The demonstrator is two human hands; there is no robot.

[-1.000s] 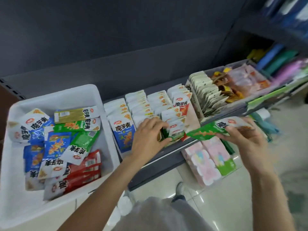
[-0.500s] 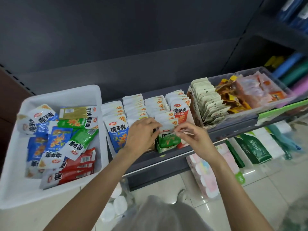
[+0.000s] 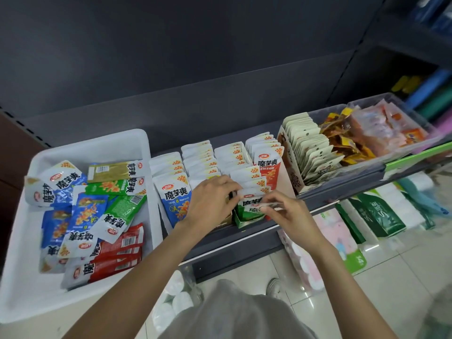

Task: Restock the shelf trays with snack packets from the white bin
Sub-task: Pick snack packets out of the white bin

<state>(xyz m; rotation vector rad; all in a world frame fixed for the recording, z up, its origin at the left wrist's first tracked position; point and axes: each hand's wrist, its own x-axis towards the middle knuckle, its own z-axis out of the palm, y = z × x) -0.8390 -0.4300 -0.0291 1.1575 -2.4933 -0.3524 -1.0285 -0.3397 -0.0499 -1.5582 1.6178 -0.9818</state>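
A green-and-white foil snack packet [image 3: 252, 206] is being seated at the front of the green cardboard shelf tray [image 3: 247, 220]. The right hand [image 3: 285, 212] pinches its top edge with curled fingers [image 3: 266, 207], while the left hand [image 3: 210, 204] curls onto the packets just behind. Next, probably release and reach to the white plastic bin [image 3: 80, 148], still holding many packets.

- Single head view, worn, looking forward and down, wide-angle.
- Faces the shelf [image 3: 244, 231] front edge; white bin [image 3: 80, 148] at left, floor below.
- Close: both forearms reach in from bottom edge.
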